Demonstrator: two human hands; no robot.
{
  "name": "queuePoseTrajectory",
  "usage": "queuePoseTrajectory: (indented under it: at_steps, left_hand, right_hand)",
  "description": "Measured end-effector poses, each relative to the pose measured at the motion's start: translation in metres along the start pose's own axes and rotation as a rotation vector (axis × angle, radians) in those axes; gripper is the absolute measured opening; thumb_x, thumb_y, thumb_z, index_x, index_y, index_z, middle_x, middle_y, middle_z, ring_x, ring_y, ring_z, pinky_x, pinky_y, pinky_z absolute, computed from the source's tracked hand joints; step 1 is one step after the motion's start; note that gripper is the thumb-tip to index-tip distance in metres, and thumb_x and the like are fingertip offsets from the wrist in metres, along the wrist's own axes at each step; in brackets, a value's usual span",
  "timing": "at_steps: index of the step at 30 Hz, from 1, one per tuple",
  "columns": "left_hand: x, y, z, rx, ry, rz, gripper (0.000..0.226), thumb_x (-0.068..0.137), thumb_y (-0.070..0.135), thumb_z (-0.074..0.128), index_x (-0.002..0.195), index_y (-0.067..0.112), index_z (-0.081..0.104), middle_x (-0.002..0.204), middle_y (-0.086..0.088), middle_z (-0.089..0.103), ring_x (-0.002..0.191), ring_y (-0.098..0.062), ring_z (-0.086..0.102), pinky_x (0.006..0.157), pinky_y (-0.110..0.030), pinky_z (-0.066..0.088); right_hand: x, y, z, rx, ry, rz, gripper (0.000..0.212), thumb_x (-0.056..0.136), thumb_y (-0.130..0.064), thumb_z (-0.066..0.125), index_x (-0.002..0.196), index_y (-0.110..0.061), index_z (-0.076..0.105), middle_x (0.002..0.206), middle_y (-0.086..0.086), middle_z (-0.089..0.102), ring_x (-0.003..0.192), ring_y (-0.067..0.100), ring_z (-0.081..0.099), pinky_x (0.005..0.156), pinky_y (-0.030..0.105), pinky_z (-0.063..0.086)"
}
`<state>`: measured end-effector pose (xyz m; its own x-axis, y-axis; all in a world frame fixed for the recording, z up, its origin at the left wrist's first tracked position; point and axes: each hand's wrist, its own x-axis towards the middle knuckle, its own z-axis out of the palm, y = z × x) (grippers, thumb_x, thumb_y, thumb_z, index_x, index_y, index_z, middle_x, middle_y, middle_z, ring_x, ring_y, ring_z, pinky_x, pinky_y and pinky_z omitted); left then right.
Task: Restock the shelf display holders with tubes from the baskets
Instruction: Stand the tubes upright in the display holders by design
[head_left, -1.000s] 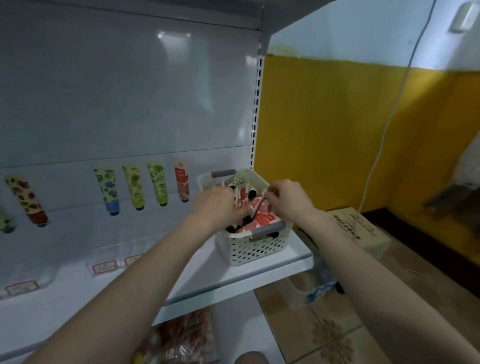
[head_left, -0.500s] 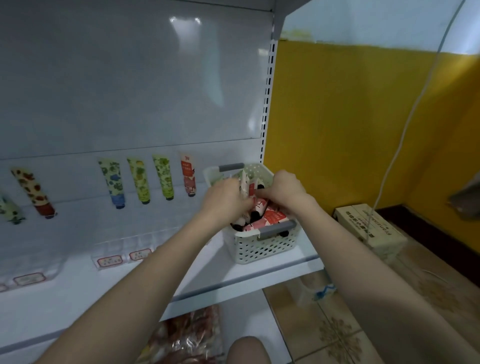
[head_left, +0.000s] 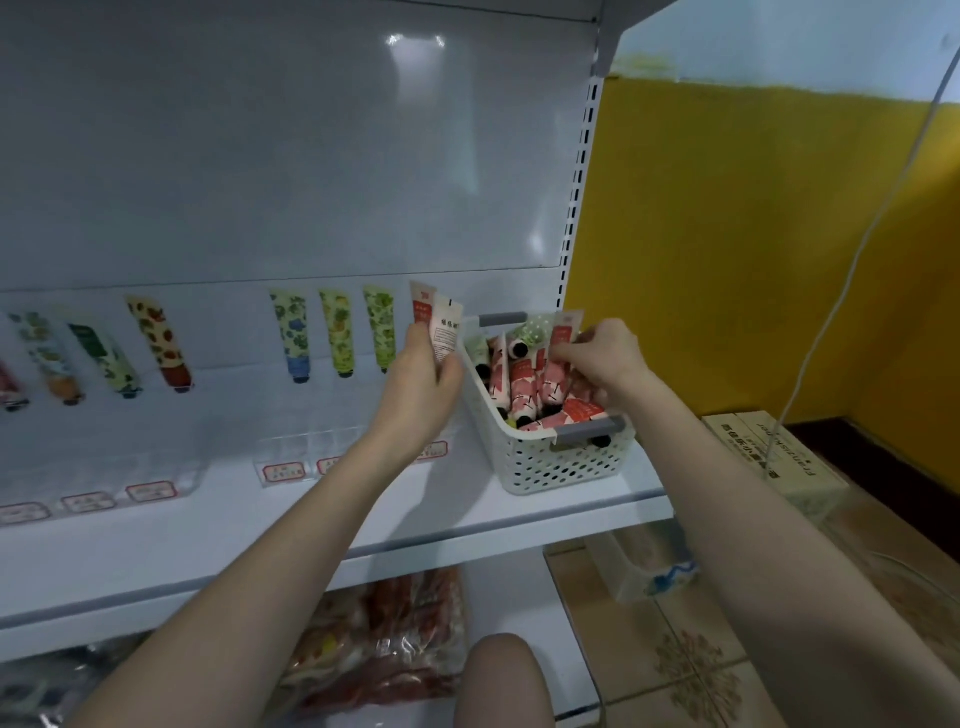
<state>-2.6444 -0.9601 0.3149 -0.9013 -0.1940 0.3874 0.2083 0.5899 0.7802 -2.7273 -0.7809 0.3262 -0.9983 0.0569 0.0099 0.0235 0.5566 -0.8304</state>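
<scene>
Lifts left hand (head_left: 423, 384) out of white basket (head_left: 561, 467) since half a second ago, fingers curled round a white tube (head_left: 448, 330), held upright just beside the basket's left wall. Keeps right hand (head_left: 605, 358) over the basket, thumb and fingers pinching the top of a red-and-white tube (head_left: 563, 335). Shows more tubes (head_left: 524, 384) heaped inside, basket at right end of shelf (head_left: 363, 519), patterned tubes (head_left: 337, 338) upright further left, clear display holders (head_left: 288, 457) before them.

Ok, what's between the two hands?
Head view: the white basket rim and pink tubes inside separate the left hand from the right hand.
</scene>
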Motion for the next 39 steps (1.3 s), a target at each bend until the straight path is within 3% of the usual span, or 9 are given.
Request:
queuePoseTrajectory:
  at_steps: [4, 9, 12, 16, 21, 26, 33, 36, 39]
  left_hand:
    - [-0.013, -0.015, -0.018, 0.011, 0.048, -0.020, 0.013, 0.097, 0.013, 0.041, 0.108, 0.007, 0.039, 0.077, -0.001, 0.049, 0.061, -0.018, 0.050, 0.055, -0.037, 0.043]
    - [-0.015, -0.032, -0.039, 0.024, 0.117, -0.062, 0.016, 0.097, 0.016, 0.042, 0.109, 0.004, 0.040, 0.082, -0.008, 0.051, 0.064, -0.023, 0.050, 0.056, -0.035, 0.041]
    - [-0.014, -0.039, -0.049, 0.015, 0.149, -0.073, 0.021, 0.097, 0.015, 0.043, 0.113, 0.003, 0.042, 0.088, -0.008, 0.053, 0.069, -0.023, 0.051, 0.052, -0.030, 0.038]
    - [-0.014, -0.048, -0.060, 0.011, 0.169, -0.097, 0.021, 0.097, 0.016, 0.044, 0.115, 0.006, 0.041, 0.100, -0.009, 0.055, 0.075, -0.025, 0.055, 0.059, -0.031, 0.044]
    - [-0.011, -0.059, -0.065, 0.010, 0.177, -0.125, 0.017, 0.096, 0.014, 0.044, 0.111, 0.007, 0.042, 0.092, -0.010, 0.056, 0.070, -0.026, 0.055, 0.058, -0.034, 0.044]
    - [-0.010, -0.065, -0.063, 0.009, 0.172, -0.139, 0.021, 0.097, 0.015, 0.043, 0.115, 0.005, 0.043, 0.091, -0.005, 0.054, 0.062, -0.013, 0.051, 0.045, -0.015, 0.036]
    - [-0.009, -0.070, -0.064, -0.030, 0.168, -0.147, 0.023, 0.097, 0.016, 0.043, 0.117, 0.005, 0.042, 0.108, -0.008, 0.056, 0.068, -0.019, 0.055, 0.058, -0.032, 0.047]
    - [-0.009, -0.071, -0.066, -0.045, 0.163, -0.149, 0.018, 0.097, 0.016, 0.043, 0.114, 0.009, 0.041, 0.108, -0.001, 0.050, 0.067, -0.013, 0.054, 0.058, -0.029, 0.047]
    - [-0.009, -0.071, -0.068, -0.062, 0.153, -0.156, 0.016, 0.097, 0.015, 0.043, 0.112, 0.010, 0.041, 0.105, 0.000, 0.049, 0.066, -0.012, 0.053, 0.060, -0.032, 0.048]
  right_hand:
    - [-0.007, -0.025, 0.005, -0.069, 0.132, -0.205, 0.012, 0.082, -0.018, 0.066, 0.089, -0.011, 0.059, 0.088, 0.005, 0.064, 0.080, 0.020, 0.060, 0.074, 0.037, 0.051]
    - [-0.006, -0.059, 0.025, 0.141, 0.202, -0.336, 0.026, 0.082, -0.015, 0.066, 0.103, -0.009, 0.051, 0.097, 0.008, 0.064, 0.086, 0.021, 0.062, 0.072, 0.033, 0.052]
    - [-0.002, -0.071, 0.046, 0.172, 0.125, -0.356, 0.025, 0.083, -0.014, 0.064, 0.099, -0.015, 0.045, 0.089, 0.007, 0.063, 0.077, 0.021, 0.064, 0.064, 0.027, 0.054]
    - [0.007, -0.075, 0.070, 0.108, 0.036, -0.329, 0.008, 0.088, -0.016, 0.057, 0.093, -0.016, 0.051, 0.088, 0.011, 0.066, 0.074, 0.026, 0.068, 0.069, 0.036, 0.055]
    - [0.015, -0.075, 0.082, -0.015, 0.024, -0.351, 0.005, 0.089, -0.016, 0.054, 0.093, -0.014, 0.054, 0.085, 0.011, 0.066, 0.079, 0.029, 0.068, 0.070, 0.038, 0.053]
    - [0.020, -0.078, 0.084, -0.121, 0.013, -0.358, 0.005, 0.088, -0.014, 0.051, 0.086, -0.010, 0.055, 0.078, 0.007, 0.062, 0.081, 0.028, 0.067, 0.054, 0.025, 0.045]
    - [0.015, -0.089, 0.097, -0.120, -0.028, -0.441, 0.011, 0.086, -0.012, 0.056, 0.097, -0.014, 0.055, 0.088, 0.011, 0.067, 0.075, 0.020, 0.061, 0.055, 0.019, 0.043]
    - [0.016, -0.093, 0.103, -0.129, -0.027, -0.462, 0.013, 0.089, -0.016, 0.056, 0.100, -0.012, 0.060, 0.092, 0.011, 0.068, 0.083, 0.022, 0.065, 0.065, 0.028, 0.050]
    - [0.016, -0.097, 0.107, -0.237, 0.035, -0.510, 0.018, 0.091, -0.022, 0.055, 0.100, -0.011, 0.065, 0.095, 0.006, 0.067, 0.088, 0.019, 0.061, 0.069, 0.023, 0.041]
